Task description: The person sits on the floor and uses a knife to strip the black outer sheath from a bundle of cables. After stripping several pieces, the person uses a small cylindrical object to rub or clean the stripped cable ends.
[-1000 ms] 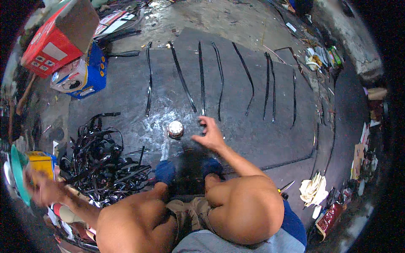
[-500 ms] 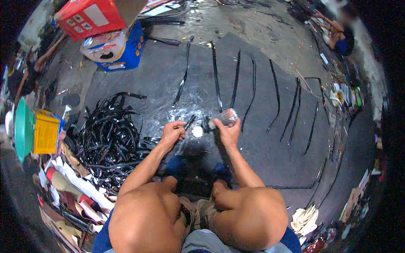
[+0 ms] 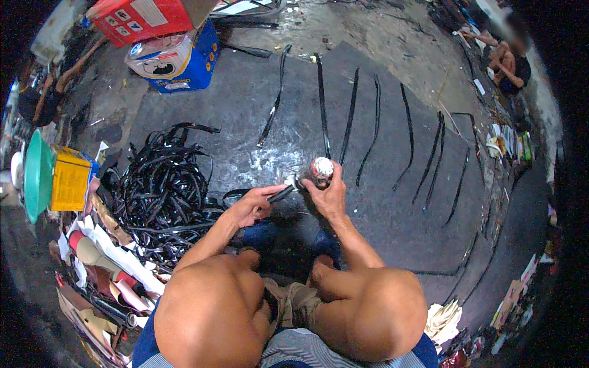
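My left hand (image 3: 253, 206) is closed on a black strip (image 3: 281, 195), the forefinger stretched along it. The strip's far end meets a small white patch (image 3: 292, 182) in front of my right hand. My right hand (image 3: 329, 197) is wrapped round a short, can-like thing (image 3: 321, 167) with a pale silvery round end and a reddish side; its exact kind is unclear. Both hands are close together above the dark mat (image 3: 392, 227). A big tangle of glossy black strips (image 3: 162, 190) lies left of my left hand.
Several black strips, one of them a near strip (image 3: 348, 116), lie in a spaced row across the mat. A red box (image 3: 144, 19) sits on a blue and white box (image 3: 184, 64). Scraps (image 3: 104, 264) pile at the left. A person (image 3: 506, 61) sits at the far right.
My right hand has tilted the can-like thing, so its round end now faces up. The black strip in my left hand has swung down and right, closer to my right hand.
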Tool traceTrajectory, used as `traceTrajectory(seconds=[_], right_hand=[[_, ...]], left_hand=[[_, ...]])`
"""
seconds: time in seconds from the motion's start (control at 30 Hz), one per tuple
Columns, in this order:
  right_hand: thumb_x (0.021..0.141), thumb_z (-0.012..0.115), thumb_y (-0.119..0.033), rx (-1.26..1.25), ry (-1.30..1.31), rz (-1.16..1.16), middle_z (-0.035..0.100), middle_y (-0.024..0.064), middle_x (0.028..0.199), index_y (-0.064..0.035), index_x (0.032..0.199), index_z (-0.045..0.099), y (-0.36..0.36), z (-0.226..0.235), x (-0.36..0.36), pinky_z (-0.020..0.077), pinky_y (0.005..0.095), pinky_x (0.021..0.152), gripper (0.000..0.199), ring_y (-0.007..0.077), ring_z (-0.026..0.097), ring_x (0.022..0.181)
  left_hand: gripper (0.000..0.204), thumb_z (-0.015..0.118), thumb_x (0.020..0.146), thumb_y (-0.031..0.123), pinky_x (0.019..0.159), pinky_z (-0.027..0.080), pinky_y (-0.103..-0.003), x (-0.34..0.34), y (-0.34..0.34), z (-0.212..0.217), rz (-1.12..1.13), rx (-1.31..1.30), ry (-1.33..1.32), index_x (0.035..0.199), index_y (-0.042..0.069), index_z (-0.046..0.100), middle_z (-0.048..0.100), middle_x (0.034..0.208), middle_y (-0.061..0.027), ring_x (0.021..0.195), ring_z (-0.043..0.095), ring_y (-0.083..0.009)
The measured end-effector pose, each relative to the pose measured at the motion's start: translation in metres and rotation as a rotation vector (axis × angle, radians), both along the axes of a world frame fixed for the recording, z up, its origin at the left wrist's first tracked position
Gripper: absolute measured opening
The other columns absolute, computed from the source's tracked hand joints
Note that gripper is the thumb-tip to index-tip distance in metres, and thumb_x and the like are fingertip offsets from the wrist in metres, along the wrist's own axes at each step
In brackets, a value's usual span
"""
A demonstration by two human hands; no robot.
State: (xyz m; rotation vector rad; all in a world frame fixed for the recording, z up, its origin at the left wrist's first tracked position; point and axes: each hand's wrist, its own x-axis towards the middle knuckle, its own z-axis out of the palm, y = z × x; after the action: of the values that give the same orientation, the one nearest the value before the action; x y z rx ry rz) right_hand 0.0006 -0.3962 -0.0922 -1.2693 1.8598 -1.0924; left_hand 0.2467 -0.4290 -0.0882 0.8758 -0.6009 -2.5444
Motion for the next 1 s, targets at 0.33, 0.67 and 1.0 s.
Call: traceTrajectory(seconds=[0.33, 0.67, 1.0], right_hand=[[0.076, 0.086, -0.010, -0.117, -0.270, -0.109, 0.060, 0.0129, 0.122, -0.0046, 0.133, 0.041, 0.010, -0.012, -0.038, 0.0617, 0.0377, 0.080, 0.073, 0.0243, 0.067, 0.101], [0.077, 0.083, -0.011, -0.187, 0.296, 0.345, 0.067, 0.0197, 0.115, -0.0059, 0.135, 0.045, -0.001, -0.025, 0.019, 0.0535, 0.0432, 0.091, 0.070, 0.0343, 0.066, 0.109], [0.077, 0.073, -0.001, 0.295, -0.162, 0.051, 0.070, 0.0120, 0.104, -0.0042, 0.120, 0.057, -0.004, -0.097, -0.003, 0.0533, 0.0367, 0.084, 0.046, 0.0236, 0.067, 0.096]], left_hand=[[0.008, 0.074, 0.079, 0.010, 0.066, 0.053, -0.031, -0.026, -0.055, -0.065, -0.217, -0.767, -0.798, 0.081, 0.003, 0.077, 0.074, 0.077, -0.0046, 0.069, 0.066, -0.0130], [0.029, 0.073, 0.073, 0.010, 0.086, 0.054, -0.036, -0.040, -0.058, -0.068, -0.294, -1.141, -0.994, 0.102, 0.005, 0.073, 0.071, 0.100, -0.0138, 0.095, 0.069, -0.0247], [0.056, 0.084, 0.072, 0.011, 0.094, 0.052, -0.040, -0.054, -0.028, -0.045, 0.020, -1.409, -0.643, 0.122, 0.004, 0.060, 0.065, 0.116, -0.0161, 0.110, 0.064, -0.0361]])
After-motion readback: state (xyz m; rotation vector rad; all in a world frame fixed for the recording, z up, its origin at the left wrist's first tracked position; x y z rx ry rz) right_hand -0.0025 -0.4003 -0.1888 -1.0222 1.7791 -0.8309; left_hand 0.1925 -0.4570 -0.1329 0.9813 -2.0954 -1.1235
